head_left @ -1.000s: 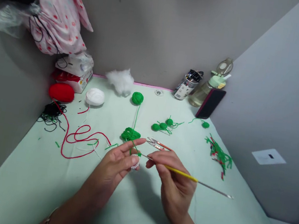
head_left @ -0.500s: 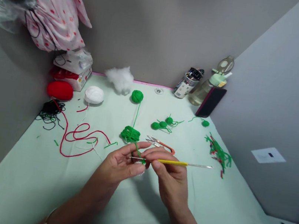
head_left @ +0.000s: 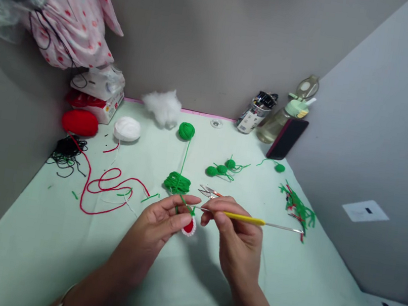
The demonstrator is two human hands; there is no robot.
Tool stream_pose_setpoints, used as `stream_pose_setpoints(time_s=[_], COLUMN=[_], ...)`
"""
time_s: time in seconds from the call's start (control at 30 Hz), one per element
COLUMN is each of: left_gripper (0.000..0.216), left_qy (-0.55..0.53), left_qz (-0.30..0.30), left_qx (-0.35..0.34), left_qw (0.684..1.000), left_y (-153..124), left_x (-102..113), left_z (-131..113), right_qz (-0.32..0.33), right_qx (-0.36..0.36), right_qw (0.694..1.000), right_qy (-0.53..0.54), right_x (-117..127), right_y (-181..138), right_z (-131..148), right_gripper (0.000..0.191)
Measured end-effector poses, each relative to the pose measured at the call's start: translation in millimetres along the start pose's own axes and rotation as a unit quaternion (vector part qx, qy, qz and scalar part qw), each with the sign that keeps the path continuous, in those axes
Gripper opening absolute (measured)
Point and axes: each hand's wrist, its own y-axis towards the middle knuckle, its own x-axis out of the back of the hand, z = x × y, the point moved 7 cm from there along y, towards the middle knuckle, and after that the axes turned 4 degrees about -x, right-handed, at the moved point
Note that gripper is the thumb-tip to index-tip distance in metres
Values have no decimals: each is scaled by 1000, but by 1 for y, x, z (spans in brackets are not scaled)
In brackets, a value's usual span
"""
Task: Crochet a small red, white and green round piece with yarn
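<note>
Between the thumb and fingers of my left hand (head_left: 161, 223) is a small crochet piece (head_left: 189, 226), red in the middle with a white edge and green stitches at its top. Green yarn runs over the left fingers from a loose green hank (head_left: 177, 183), which links back to a green yarn ball (head_left: 187, 131). My right hand (head_left: 239, 237) grips a crochet hook (head_left: 245, 219) by its yellow handle, pen-like. The hook's left tip is at the green stitches; its other metal end points right. Partly hidden behind the right fingers lie orange-handled scissors (head_left: 209, 191).
Small green crocheted balls (head_left: 222, 169) lie beyond my right hand, with green and red yarn scraps (head_left: 299, 208) farther right. A red yarn ball (head_left: 80, 123), a white yarn ball (head_left: 128, 129) and stuffing (head_left: 162, 107) sit at the back. A phone (head_left: 288, 139) leans against a bottle (head_left: 271, 127).
The crochet piece has turned so its red middle now shows. My right hand has shifted slightly right with the hook, whose tip has drawn back from across the left fingers.
</note>
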Motion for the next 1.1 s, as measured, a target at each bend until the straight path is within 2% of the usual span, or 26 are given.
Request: stream_pose_setpoints(time_s=[0.17,0.4,0.57,0.93,1.1], left_gripper=[14,20,22,23,15], left_qy=[-52,-67,-72,-2,27], left_qz=[-27,-46,-43,-65,-30], left_qx=[15,25,34,-1,-20], left_qw=[998,996,996,998,999], left_y=[2,2,2,0,0], left_x=[3,5,4,9,4], left_z=[2,3,5,2,1], right_qz=[-16,14,19,31,27], right_qx=[-13,-16,-34,46,52], right_qw=[1000,999,999,994,995], right_qy=[14,46,20,-91,-84], right_x=[8,6,4,-2,-6], right_y=[1,-1,-2,-5,-6], right_z=[-1,-4,-5,15,16], right_gripper=[13,14,13,18,18])
